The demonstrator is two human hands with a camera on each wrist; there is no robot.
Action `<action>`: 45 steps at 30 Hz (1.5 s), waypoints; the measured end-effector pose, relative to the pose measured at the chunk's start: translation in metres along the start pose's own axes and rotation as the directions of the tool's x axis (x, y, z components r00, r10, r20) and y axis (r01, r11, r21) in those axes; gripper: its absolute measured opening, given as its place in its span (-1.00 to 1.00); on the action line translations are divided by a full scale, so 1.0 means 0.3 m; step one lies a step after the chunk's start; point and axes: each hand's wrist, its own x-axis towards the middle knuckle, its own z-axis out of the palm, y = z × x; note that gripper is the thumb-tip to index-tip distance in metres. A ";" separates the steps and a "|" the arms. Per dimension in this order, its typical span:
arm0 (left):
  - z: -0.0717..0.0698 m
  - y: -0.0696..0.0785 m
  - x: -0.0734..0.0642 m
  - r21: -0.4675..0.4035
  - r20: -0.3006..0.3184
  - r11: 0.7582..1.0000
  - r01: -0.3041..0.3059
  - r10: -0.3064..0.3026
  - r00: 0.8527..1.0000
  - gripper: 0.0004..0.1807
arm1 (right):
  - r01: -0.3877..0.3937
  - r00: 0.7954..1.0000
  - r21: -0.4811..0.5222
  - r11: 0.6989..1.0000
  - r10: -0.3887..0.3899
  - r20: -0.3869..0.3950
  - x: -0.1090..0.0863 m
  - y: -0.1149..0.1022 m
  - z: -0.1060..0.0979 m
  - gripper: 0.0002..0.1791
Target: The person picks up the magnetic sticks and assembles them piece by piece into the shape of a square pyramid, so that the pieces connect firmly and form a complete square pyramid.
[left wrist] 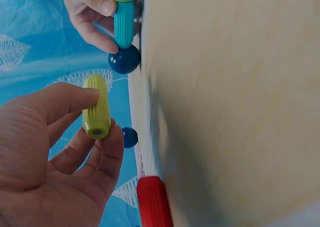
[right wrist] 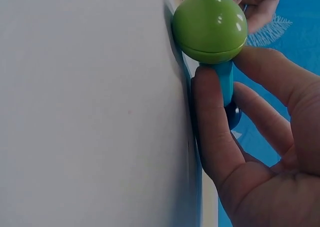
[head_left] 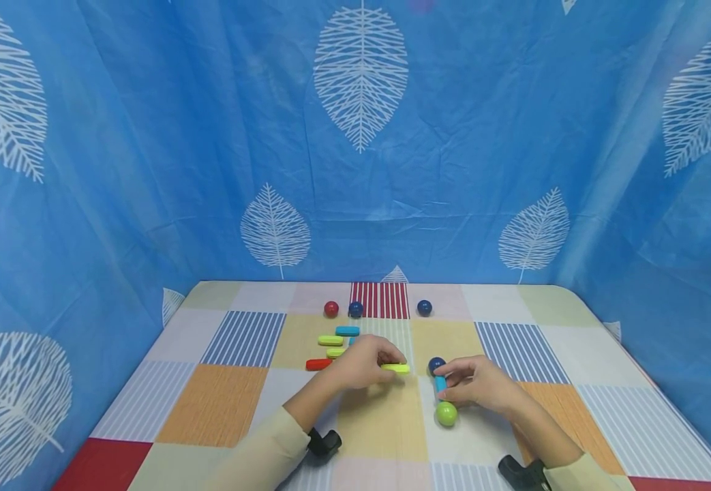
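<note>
My left hand (head_left: 364, 363) pinches a yellow-green ribbed rod (left wrist: 97, 107) between thumb and fingers, just above the table. A dark socket or magnet shows in the rod's near end. On the right, my right hand (head_left: 480, 383) grips a light blue rod (head_left: 440, 387) by its sides. That rod joins a dark blue ball (head_left: 436, 366) at its far end and a green ball (head_left: 446, 413) at its near end. In the right wrist view the green ball (right wrist: 210, 27) hides part of the blue rod (right wrist: 226, 81). A gap separates the left hand's rod from these joined pieces.
Left of the hands lie a red rod (head_left: 318, 365), yellow-green rods (head_left: 330, 340) and a blue rod (head_left: 348, 331); another blue one is partly hidden. A red ball (head_left: 331, 309) and two dark blue balls (head_left: 356, 309) (head_left: 425, 307) sit farther back. A blue curtain (head_left: 453, 136) surrounds the table.
</note>
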 end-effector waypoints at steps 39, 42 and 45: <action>0.108 0.028 0.149 0.023 -0.014 0.999 0.038 -0.037 0.999 -0.80 | -0.033 0.999 0.048 0.998 0.033 -0.007 0.008 0.018 -0.019 -0.46; 0.106 0.029 0.149 0.018 -0.006 0.999 0.033 -0.033 0.999 -0.81 | -0.027 1.000 0.049 0.998 0.027 -0.006 0.009 0.016 -0.020 -0.46; 0.099 0.030 0.153 -0.008 0.004 0.999 0.035 -0.035 0.999 -0.82 | -0.023 1.000 0.049 0.999 0.024 -0.007 0.010 0.015 -0.019 -0.47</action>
